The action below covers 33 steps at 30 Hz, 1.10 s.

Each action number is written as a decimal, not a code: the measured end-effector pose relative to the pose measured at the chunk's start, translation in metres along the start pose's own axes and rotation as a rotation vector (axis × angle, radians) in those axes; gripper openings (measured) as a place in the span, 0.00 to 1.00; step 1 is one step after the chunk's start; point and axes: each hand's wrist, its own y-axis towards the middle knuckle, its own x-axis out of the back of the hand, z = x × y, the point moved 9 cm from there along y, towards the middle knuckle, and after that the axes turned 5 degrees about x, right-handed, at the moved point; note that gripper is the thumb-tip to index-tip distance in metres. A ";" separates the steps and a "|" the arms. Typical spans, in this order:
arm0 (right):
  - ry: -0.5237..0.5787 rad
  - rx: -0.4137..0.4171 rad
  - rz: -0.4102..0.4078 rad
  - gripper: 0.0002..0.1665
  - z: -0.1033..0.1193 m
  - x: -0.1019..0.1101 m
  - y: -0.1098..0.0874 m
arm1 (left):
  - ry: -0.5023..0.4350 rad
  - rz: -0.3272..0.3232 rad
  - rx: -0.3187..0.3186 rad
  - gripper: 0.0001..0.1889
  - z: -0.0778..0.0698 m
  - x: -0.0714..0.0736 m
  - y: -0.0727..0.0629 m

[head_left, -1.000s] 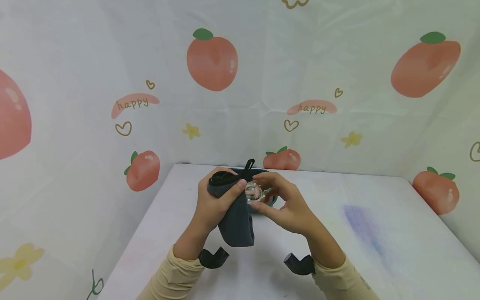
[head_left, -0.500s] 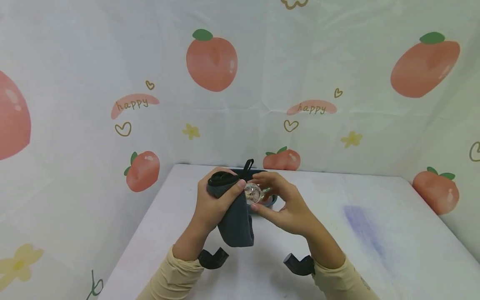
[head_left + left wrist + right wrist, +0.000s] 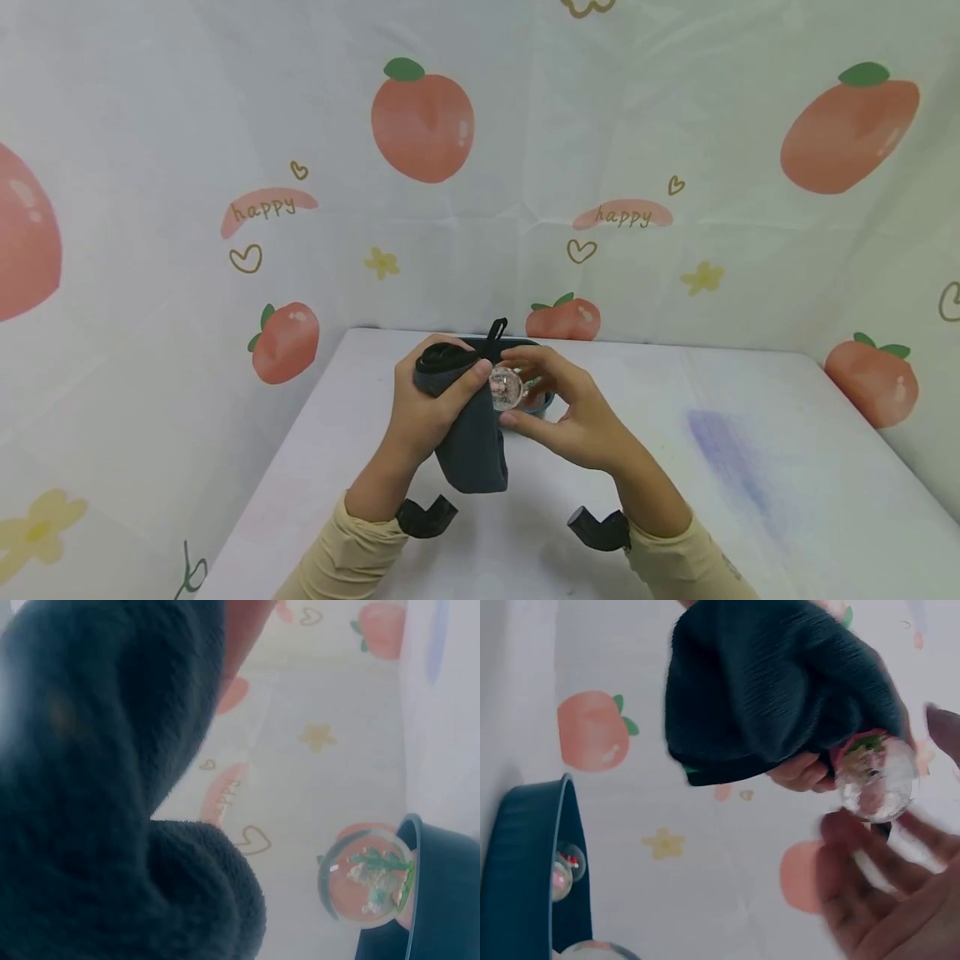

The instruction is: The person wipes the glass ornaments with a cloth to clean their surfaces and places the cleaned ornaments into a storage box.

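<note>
In the head view my left hand [image 3: 423, 408] grips a folded dark blue-grey towel [image 3: 471, 450], whose lower end hangs down. A small clear glass globe [image 3: 506, 388] sits at the towel's right edge, by the left thumb. The right wrist view shows green and pinkish bits inside this globe [image 3: 876, 776], its base tucked into the towel [image 3: 780, 690]. Around its free side curve the fingers of my right hand [image 3: 577, 417]. They are blurred and close to the glass, the thumb standing apart from it. Whether a fingertip touches the globe I cannot tell.
A dark blue basin [image 3: 521, 862] stands behind the hands at the table's far edge. Several clear globes, such as one with a red figure [image 3: 574, 861], lie in it. Another globe with a green plant [image 3: 367, 877] shows at its rim. A patterned curtain [image 3: 480, 275] hangs behind.
The right fingers and thumb have shifted slightly left over the globe. The globe's inside looks different, as if turned a little. The left hand and towel have hardly moved.
</note>
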 end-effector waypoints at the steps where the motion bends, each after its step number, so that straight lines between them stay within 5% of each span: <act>1: -0.004 -0.037 0.010 0.29 -0.003 0.000 -0.001 | 0.001 -0.001 0.000 0.10 0.000 0.000 0.000; 4: -0.013 -0.083 0.024 0.23 -0.007 -0.001 -0.002 | 0.008 -0.007 -0.012 0.10 0.000 0.001 0.000; 10: -0.002 0.064 -0.035 0.30 0.006 0.000 0.002 | -0.001 -0.036 -0.036 0.10 -0.005 0.008 0.000; 20: -0.033 0.130 -0.198 0.33 0.016 0.016 0.004 | -0.004 -0.105 -0.031 0.09 -0.010 0.026 0.005; 27: -0.095 0.006 -0.244 0.28 0.000 0.023 0.006 | -0.066 -0.161 -0.044 0.08 -0.015 0.043 0.009; 33: -0.238 -0.056 -0.142 0.25 -0.025 0.008 0.022 | -0.092 -0.179 -0.064 0.08 -0.017 0.048 0.007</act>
